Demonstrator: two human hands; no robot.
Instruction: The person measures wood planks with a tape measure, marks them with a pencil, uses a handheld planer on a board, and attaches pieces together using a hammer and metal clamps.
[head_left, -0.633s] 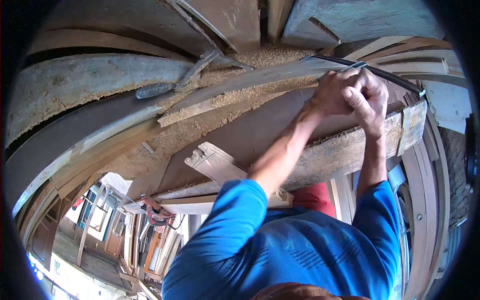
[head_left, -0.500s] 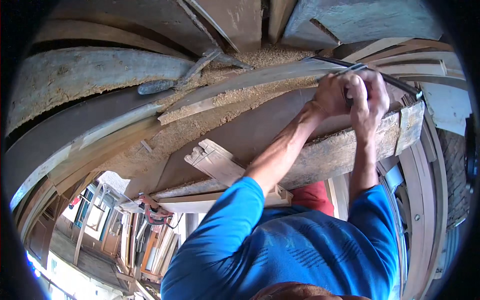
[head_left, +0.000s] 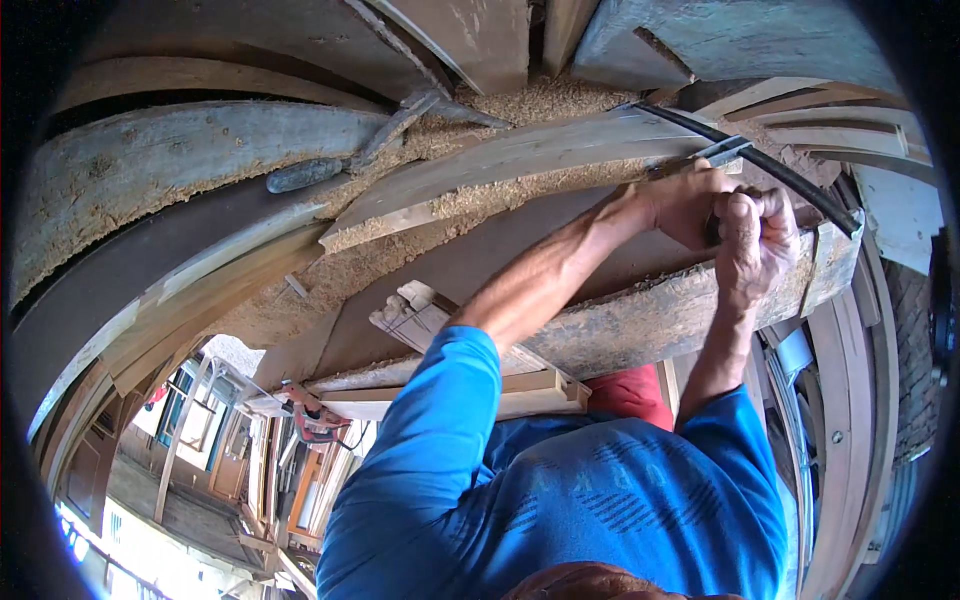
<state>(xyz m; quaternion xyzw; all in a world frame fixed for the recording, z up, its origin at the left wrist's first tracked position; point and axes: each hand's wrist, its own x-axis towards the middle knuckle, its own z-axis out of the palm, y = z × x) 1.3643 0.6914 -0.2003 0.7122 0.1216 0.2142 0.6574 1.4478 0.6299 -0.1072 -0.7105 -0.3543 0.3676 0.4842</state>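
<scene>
A dark handle (head_left: 712, 230) is clasped in the left hand (head_left: 690, 203) beside a bar clamp (head_left: 790, 183); the right hand (head_left: 762, 240) is curled alongside, its grasp unclear

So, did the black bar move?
Yes: the black bar swung its right end toward the rough plank, and now overlaps that plank's corner in view.

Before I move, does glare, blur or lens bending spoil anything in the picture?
Head view, lower left: the bright patch is blown out; head view, right: the long planks bow along the fisheye rim; head view, upper right: left hand, right hand and black bar look reasonably sharp.
</scene>
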